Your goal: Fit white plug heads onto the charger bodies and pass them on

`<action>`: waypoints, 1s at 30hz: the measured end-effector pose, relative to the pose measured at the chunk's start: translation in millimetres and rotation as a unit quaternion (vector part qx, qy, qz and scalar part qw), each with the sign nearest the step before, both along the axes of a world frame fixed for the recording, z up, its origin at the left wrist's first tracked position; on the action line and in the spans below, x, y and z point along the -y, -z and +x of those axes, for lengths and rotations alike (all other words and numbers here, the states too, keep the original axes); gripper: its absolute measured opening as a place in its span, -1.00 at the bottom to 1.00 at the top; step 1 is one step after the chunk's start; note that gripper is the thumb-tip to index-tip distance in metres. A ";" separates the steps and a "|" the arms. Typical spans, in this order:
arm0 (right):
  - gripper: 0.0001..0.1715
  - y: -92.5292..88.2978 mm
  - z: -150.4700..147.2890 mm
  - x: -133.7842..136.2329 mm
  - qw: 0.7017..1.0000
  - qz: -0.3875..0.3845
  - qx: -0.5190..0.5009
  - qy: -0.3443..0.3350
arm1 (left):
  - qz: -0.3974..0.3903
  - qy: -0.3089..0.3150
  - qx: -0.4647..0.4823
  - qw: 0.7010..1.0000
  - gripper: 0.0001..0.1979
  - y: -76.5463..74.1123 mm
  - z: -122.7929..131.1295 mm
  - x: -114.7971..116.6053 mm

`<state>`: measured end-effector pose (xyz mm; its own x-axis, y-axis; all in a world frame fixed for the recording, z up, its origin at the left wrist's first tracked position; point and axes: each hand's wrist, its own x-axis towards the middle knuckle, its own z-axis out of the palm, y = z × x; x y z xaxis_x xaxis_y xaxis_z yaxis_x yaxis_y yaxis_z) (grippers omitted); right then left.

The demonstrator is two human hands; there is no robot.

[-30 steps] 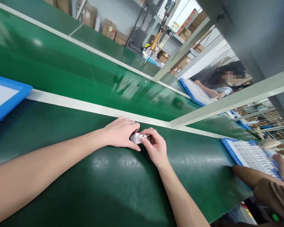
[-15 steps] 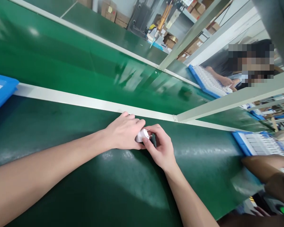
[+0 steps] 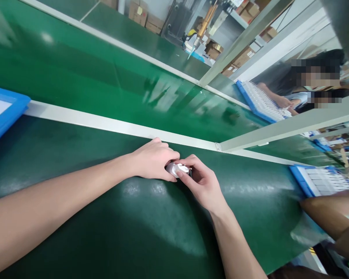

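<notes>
Between my two hands, just above the green bench surface, is a small white power plug (image 3: 177, 169) with thin metal prongs pointing right. My left hand (image 3: 155, 161) is closed around its left end, which the fingers partly hide. My right hand (image 3: 199, 178) pinches the pronged end between thumb and fingers. The thumb lies on the near side, and the right fingertips are partly hidden behind the plug.
A white metal rail (image 3: 119, 130) runs behind my hands and meets an upright post (image 3: 279, 128). A blue tray (image 3: 14, 106) is at left; another blue tray (image 3: 302, 182) holds rows of white parts at right, beside a co-worker's arm (image 3: 328, 213). Other people sit across the bench.
The plug has turned a little in my fingers, and its pronged face shows differently. My right hand has closed further over that end. The whole view has shifted slightly.
</notes>
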<state>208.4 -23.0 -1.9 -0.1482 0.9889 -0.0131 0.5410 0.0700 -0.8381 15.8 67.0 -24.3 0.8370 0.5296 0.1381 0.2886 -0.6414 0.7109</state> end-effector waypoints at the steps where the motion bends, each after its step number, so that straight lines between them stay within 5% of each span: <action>1: -0.77 -0.4 -0.8 0.0 1.000 -0.008 -0.009 0.006 | 0.000 -0.002 -0.001 1.000 -0.65 0.1 0.1 -0.1; 9: -0.55 2.8 -4.4 -1.3 0.997 -0.055 -0.032 0.047 | -0.014 -0.013 -0.011 1.000 -0.61 -0.2 -0.3 0.3; 20: -0.62 8.0 0.1 -0.5 0.986 0.039 -0.148 0.073 | -0.082 0.004 0.014 0.997 -0.54 -10.3 -12.4 1.5; 30: -0.90 -11.7 -9.5 8.5 0.992 0.090 0.085 -0.038 | -0.113 0.000 0.008 0.994 -0.57 -11.6 -2.3 18.1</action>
